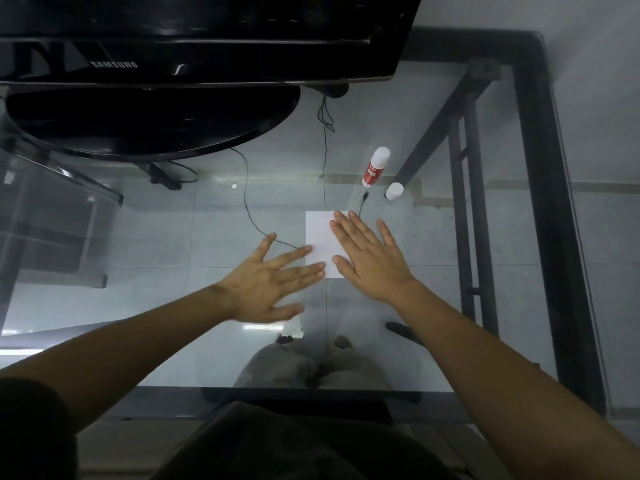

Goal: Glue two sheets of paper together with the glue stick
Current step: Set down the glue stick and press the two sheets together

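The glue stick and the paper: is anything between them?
Only bare glass table separates glue stick and paper; the loose cap sits aside, head view.

Office or home desk — monitor [194, 36], glass table [173, 237].

Glass table [138, 265] is bare from 6 through 9 o'clock of the paper [320, 242], so approach is free there. At 1 o'clock a glue stick [374, 167] lies beside its cap [394, 191], near the paper's far edge. Monitor [194, 39] and its base [145, 123] block 10 to 12 o'clock; both flat hands, left hand [268, 285] and right hand [372, 256], cover the paper's near and right parts.
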A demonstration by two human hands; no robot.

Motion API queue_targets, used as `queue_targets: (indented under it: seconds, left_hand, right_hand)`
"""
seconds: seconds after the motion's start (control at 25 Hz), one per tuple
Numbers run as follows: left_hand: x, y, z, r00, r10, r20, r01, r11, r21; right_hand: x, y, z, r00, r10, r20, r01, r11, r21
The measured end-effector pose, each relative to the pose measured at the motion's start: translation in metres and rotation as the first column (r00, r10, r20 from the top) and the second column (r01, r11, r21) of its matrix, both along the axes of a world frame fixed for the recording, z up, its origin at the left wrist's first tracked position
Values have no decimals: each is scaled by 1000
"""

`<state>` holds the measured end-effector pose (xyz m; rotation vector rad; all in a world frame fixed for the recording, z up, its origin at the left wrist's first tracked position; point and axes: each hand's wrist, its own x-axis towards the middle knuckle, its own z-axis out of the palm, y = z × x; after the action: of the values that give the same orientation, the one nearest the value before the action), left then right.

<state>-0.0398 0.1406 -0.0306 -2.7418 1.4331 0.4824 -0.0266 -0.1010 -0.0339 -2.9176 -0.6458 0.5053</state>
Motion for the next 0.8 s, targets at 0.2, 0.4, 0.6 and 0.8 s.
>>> queue_targets:
  seconds: [0.2,0.4,0.6,0.8]
  left_hand:
    - [49,-12,0,956,292,26,-293,956,12]
    - [-2,3,-3,992,-108,68,112,992,-57]
    - [15,-20,2,901,429,-56,-432,883,-184]
    - [8,-42,-14,829,559,-20,-559,827,-63]
  right_hand:
    - [-1,1,0,1000,5,-3,-5,1000,7]
    - [0,0,1,1000,5,-8,-5,1000,1]
    - [-1,1,-1,1000,6,7,-6,1000,-7]
    - [-1,0,-2,1000,1,8,-1,1000,-28]
